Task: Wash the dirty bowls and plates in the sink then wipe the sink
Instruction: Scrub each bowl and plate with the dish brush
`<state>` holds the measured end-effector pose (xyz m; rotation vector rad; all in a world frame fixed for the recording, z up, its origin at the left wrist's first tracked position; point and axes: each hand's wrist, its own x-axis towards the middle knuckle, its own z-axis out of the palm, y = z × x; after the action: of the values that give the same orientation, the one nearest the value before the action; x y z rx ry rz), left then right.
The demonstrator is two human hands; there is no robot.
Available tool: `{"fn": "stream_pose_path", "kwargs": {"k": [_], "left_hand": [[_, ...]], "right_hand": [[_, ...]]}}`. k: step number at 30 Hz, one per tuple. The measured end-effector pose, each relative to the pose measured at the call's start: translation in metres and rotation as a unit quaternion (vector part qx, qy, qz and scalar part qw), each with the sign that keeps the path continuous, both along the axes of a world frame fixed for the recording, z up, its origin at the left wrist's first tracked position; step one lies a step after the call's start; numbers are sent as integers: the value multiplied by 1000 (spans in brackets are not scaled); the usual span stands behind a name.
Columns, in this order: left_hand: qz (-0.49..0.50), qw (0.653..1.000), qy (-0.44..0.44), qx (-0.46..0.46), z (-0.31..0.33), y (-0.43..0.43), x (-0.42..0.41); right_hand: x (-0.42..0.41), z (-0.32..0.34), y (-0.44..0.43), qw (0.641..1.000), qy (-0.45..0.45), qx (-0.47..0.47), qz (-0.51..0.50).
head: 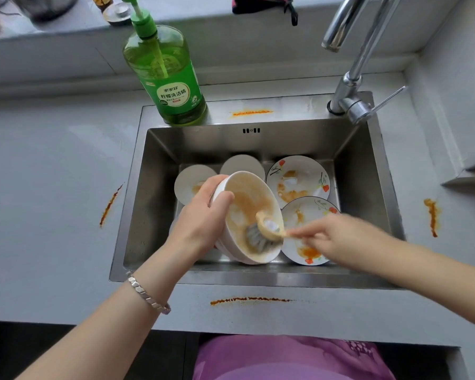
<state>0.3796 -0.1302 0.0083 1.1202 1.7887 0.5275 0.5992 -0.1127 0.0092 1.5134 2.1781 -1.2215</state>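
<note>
Over sink, left hand round bowl, right hand round brush

a silver faceted-link metal bracelet circles the left wrist at lower left; a purple patterned fabric garment covers the bottom centre.

Grey countertop streaked with orange stains runs below a pale daylit ledge.
</note>
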Motion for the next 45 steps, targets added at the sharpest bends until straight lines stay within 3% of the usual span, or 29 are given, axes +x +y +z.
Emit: {"fn": "stream_pose_path", "kwargs": {"k": [3,8,9,12,14,19,22,25,29,32,36,39,42,43,45], "left_hand": [[2,1000,-9,16,-2,-3,6],[61,996,-59,22,-8,-7,9],[74,995,-58,31,-9,-5,8],[103,992,-69,38,-13,-6,10],[95,990,-98,19,-13,-8,16],[130,983,-129,5,-7,-6,14],[141,987,-68,28,-13,-2,0],[169,983,-67,-1,-17,-6,-1],[247,956,-149,-41,-23,-11,-2],[260,936,-221,-87,-22,-15,7],[235,925,-274,-121,-21,-21,21],[192,938,-258,-129,-26,-23,24],[-7,999,-14,-32,-35,-25,16],[-76,995,57,12,-35,-27,13],[-192,976,81,60,-29,-28,14]], "right_hand": [[-10,7,-18,995,63,-78,19],[-3,-1,-10,993,-48,105,24],[-5,-1,-16,994,-42,99,25],[-24,9,-34,997,79,3,-13],[-32,12,-26,990,131,-10,-49],[-18,-7,10,993,-41,110,-25],[-16,-6,-2,996,46,-51,-50],[-13,-9,-12,959,198,-145,-143],[2,-20,-10,828,322,-134,-440],[-2,-31,-11,787,344,-173,-481],[-11,-38,-11,676,414,-322,-518],[-8,-40,-13,666,399,-355,-520],[-5,-43,-15,688,331,-337,-551],[-4,-44,-16,689,308,-334,-565],[-4,-48,-17,687,279,-339,-580]]}}
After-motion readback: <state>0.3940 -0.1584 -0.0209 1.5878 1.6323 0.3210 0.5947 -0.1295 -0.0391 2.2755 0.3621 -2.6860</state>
